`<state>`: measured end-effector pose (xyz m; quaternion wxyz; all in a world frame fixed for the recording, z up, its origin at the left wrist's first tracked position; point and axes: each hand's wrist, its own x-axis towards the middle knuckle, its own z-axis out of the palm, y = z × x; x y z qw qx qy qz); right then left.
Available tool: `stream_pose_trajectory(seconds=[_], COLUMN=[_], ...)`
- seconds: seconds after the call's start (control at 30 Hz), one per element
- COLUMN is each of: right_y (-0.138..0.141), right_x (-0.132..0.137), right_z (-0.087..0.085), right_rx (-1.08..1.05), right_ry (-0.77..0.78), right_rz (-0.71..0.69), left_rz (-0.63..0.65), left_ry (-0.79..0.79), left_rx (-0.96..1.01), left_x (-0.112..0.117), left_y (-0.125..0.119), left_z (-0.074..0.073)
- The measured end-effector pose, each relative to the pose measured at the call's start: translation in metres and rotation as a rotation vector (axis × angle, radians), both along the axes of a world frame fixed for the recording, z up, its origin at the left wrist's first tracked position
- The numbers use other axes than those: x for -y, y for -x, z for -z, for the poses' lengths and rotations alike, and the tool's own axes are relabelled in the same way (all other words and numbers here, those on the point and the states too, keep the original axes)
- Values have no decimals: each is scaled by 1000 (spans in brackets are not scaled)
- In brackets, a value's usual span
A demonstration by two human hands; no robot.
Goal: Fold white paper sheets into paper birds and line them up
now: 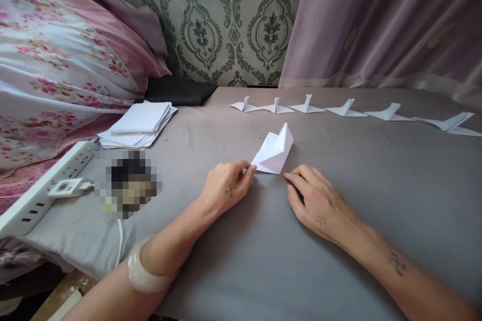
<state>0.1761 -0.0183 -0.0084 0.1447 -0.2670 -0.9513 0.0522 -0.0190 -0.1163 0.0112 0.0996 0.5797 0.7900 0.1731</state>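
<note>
A partly folded white paper piece (274,152) lies on the grey cloth surface (339,170) in the middle. My left hand (227,189) pinches its near left corner between thumb and fingers. My right hand (320,203) rests on the cloth just right of the paper, fingers bent and a little apart, its fingertips close to the paper's near edge and holding nothing. Behind, several finished folded paper shapes (307,105) stand in a row along the back.
A stack of white paper sheets (139,123) lies at the left. A white power strip (45,183) with a plugged charger runs along the left edge beside floral bedding (56,60). A pixelated object (128,183) sits near it. A curtain (384,20) hangs behind.
</note>
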Motion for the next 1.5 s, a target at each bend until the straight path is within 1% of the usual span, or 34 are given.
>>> stream_pose_trajectory(seconds=[0.07, 0.1, 0.13, 0.17, 0.23, 0.3, 0.33, 0.37, 0.4, 0.5, 0.53, 0.57, 0.6, 0.63, 0.67, 0.8, 0.9, 0.97, 1.0, 1.07, 1.1, 1.13, 1.2, 1.3, 1.4, 1.5], right_y=[0, 0, -1, -1, -2, -2, -2, -2, -1, 2, 3, 3, 3, 2, 2, -1, -1, -1, -1, -1, -1, -2, -3, -3, -4, -5], right_x=[-3, -4, -6, -7, -7, -4, -2, 1, 4, 12, 13, 13, 13, 12, 11, 6, 3, 0, -2, -7, -10, -13, -20, -29, -36, -42], right_z=[1, 2, 2, 1, -2, -7, -9, -11, -12, -10, -8, -5, -2, 0, 3, 9, 13, 14, 15, 17, 17, 18, 20, 22, 23, 21], right_rx=[-58, -81, -97, -111, -161, -241, -283, -313, -324, -283, -258, -228, -198, -168, -141, -116, -143, -155, -157, -149, -142, -133, -117, -117, -108, -81], right_ry=[43, 69, 99, 126, 130, 40, -23, -79, -118, -141, -140, -139, -139, -136, -128, -64, -8, 25, 41, 72, 85, 95, 104, 102, 120, 175], right_rz=[78, 117, 155, 191, 277, 315, 297, 244, 151, -242, -347, -414, -437, -416, -365, -107, -18, 9, 19, 32, 39, 43, 35, 8, 14, 39], left_rz=[-86, -98, -71, -16, 117, 191, 214, 231, 243, 251, 251, 258, 271, 287, 304, 368, 492, 553, 552, 508, 484, 489, 547, 657, 728, 747], left_ry=[-150, -221, -252, -274, -289, -289, -294, -306, -324, -385, -397, -404, -411, -419, -431, -463, -435, -428, -432, -442, -435, -415, -384, -339, -287, -251], left_rx=[51, 66, 95, 107, 50, 29, 36, 55, 76, 144, 166, 183, 196, 205, 211, 253, 292, 275, 240, 106, 16, -91, -242, -375, -410, -327], left_x=[-5, -7, -9, -11, -15, -18, -19, -20, -20, -19, -19, -18, -18, -18, -18, -15, -13, -14, -15, -20, -24, -29, -40, -57, -72, -83], left_y=[8, 12, 15, 18, 22, 22, 21, 20, 19, 14, 12, 11, 10, 9, 8, 1, -7, -9, -9, -3, 1, 6, 16, 28, 34, 35], left_z=[5, 9, 14, 19, 28, 35, 38, 39, 40, 40, 39, 39, 38, 38, 37, 32, 28, 26, 27, 27, 27, 27, 26, 24, 25, 28])
